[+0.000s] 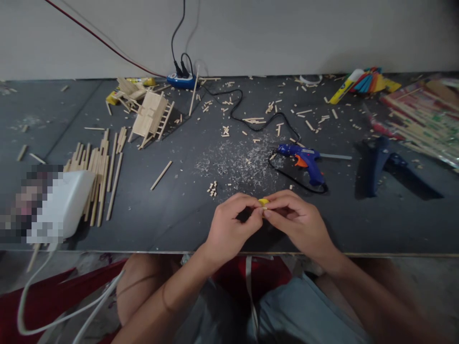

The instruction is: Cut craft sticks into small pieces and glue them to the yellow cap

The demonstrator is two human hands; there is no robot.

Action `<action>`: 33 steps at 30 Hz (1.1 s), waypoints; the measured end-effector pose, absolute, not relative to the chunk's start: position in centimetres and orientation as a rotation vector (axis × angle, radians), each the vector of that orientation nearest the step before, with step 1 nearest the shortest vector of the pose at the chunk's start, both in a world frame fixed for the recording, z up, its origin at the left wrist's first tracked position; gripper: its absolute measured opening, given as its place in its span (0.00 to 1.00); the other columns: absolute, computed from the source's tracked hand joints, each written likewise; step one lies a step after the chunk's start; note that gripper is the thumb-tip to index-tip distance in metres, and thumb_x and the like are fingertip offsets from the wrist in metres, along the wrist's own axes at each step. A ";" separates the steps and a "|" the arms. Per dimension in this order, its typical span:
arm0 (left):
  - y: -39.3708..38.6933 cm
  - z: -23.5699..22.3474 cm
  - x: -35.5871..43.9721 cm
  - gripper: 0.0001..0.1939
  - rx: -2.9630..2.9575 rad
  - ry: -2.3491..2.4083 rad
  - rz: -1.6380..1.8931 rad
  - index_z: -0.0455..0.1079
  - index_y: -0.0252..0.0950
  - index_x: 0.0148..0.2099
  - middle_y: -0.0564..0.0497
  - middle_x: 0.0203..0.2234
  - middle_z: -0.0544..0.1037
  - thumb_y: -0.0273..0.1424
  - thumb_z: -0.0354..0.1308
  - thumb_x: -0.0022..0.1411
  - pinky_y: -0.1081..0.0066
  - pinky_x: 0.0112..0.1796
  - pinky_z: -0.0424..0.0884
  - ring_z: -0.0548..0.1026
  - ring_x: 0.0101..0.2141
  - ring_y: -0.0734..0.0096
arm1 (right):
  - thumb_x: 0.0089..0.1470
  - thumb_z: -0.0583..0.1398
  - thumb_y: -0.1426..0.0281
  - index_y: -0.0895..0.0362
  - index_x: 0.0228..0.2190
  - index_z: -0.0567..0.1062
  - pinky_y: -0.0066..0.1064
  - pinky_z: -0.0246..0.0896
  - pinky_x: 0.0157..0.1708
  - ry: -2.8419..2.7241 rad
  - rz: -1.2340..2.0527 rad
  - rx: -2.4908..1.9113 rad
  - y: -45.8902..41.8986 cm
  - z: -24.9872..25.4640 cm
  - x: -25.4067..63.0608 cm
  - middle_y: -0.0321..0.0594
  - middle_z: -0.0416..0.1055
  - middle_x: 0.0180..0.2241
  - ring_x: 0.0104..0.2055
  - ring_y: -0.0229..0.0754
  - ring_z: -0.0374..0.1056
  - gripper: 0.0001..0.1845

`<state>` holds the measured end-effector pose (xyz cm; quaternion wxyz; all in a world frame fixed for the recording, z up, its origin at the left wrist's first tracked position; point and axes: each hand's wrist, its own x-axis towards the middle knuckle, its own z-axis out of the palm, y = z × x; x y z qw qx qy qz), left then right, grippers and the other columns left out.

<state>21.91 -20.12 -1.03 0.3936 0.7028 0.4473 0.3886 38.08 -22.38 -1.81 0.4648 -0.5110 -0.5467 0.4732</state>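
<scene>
Over the table's near edge, my left hand (234, 223) and my right hand (300, 219) meet, fingertips pinched together. Between them is a small yellow piece (263, 201), with a pale bit just below it; the fingers cover most of both, so their kind is unclear. A blue glue gun (304, 157) with an orange trigger lies beyond my right hand, a clear glue stick poking out of its back. A small heap of cut wooden bits (213, 188) sits just past my left hand. White glue strands (244, 162) are scattered farther off.
At the back left stands a small wooden stick model (150, 113). Wooden sticks (102, 181) lie beside a white box-like device (77, 200). A blue power strip (182, 81) feeds the gun's black cord (247, 124). A dark blue object (375, 165) and stick packets (426, 117) are right.
</scene>
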 end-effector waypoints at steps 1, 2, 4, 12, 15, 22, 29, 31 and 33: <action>-20.1 -1.1 21.9 0.04 1.777 1.132 0.991 0.71 0.35 0.32 0.52 0.27 0.75 0.25 0.55 0.57 0.75 0.33 0.69 0.72 0.29 0.75 | 0.49 0.63 0.69 0.51 0.30 0.77 0.31 0.69 0.37 -1.340 1.165 -1.254 -22.4 -1.8 38.1 0.39 0.70 0.37 0.39 0.40 0.69 0.03; -20.1 -1.1 21.9 0.04 1.770 1.130 0.995 0.71 0.35 0.32 0.52 0.27 0.75 0.25 0.55 0.57 0.75 0.33 0.69 0.72 0.29 0.75 | 0.49 0.63 0.69 0.51 0.30 0.77 0.31 0.69 0.37 -1.338 1.167 -1.253 -22.4 -1.8 38.1 0.39 0.70 0.37 0.39 0.40 0.69 0.03; -20.2 -1.2 22.0 0.04 1.754 1.129 0.999 0.71 0.35 0.33 0.52 0.27 0.75 0.26 0.55 0.57 0.74 0.34 0.69 0.72 0.30 0.75 | 0.49 0.63 0.69 0.50 0.31 0.77 0.32 0.69 0.38 -1.328 1.176 -1.244 -22.3 -1.8 38.1 0.39 0.70 0.37 0.40 0.40 0.69 0.03; -20.2 -1.4 21.9 0.06 1.662 1.119 1.006 0.72 0.36 0.39 0.50 0.32 0.76 0.29 0.57 0.58 0.73 0.37 0.70 0.73 0.33 0.74 | 0.49 0.64 0.69 0.51 0.31 0.76 0.32 0.69 0.37 -1.252 1.212 -1.200 -22.0 -2.0 38.3 0.39 0.70 0.39 0.41 0.41 0.69 0.03; -20.3 -1.5 21.9 0.08 1.629 1.127 1.005 0.72 0.37 0.41 0.51 0.33 0.76 0.29 0.57 0.58 0.74 0.38 0.70 0.73 0.33 0.75 | 0.49 0.64 0.70 0.50 0.31 0.76 0.31 0.68 0.38 -1.232 1.229 -1.187 -21.9 -2.0 38.4 0.38 0.71 0.38 0.41 0.40 0.69 0.04; -20.1 -1.8 21.7 0.15 1.583 1.026 1.022 0.68 0.38 0.47 0.48 0.42 0.71 0.27 0.59 0.56 0.71 0.42 0.70 0.72 0.41 0.71 | 0.49 0.64 0.70 0.50 0.32 0.76 0.32 0.67 0.39 -1.167 1.311 -1.139 -21.8 -1.7 38.4 0.37 0.73 0.37 0.40 0.40 0.70 0.05; -19.9 -1.8 22.1 0.13 1.310 0.912 0.958 0.67 0.37 0.47 0.49 0.39 0.74 0.28 0.58 0.58 0.72 0.42 0.71 0.73 0.38 0.73 | 0.47 0.65 0.69 0.51 0.33 0.73 0.32 0.69 0.36 -1.040 1.459 -1.124 -21.6 -2.3 38.6 0.36 0.75 0.35 0.37 0.39 0.71 0.08; -19.8 -1.8 22.1 0.13 1.258 0.931 0.975 0.67 0.36 0.46 0.49 0.38 0.74 0.29 0.59 0.57 0.73 0.41 0.71 0.73 0.38 0.74 | 0.46 0.66 0.69 0.51 0.34 0.73 0.32 0.69 0.37 -1.039 1.490 -1.121 -21.4 -2.2 38.7 0.37 0.74 0.40 0.40 0.40 0.71 0.10; -19.6 -1.8 22.0 0.14 1.221 0.949 0.990 0.67 0.35 0.45 0.49 0.38 0.74 0.29 0.60 0.56 0.73 0.41 0.71 0.73 0.37 0.73 | 0.46 0.65 0.68 0.50 0.36 0.73 0.32 0.69 0.36 -1.059 1.476 -1.160 -21.1 -1.8 39.2 0.38 0.73 0.44 0.41 0.41 0.71 0.12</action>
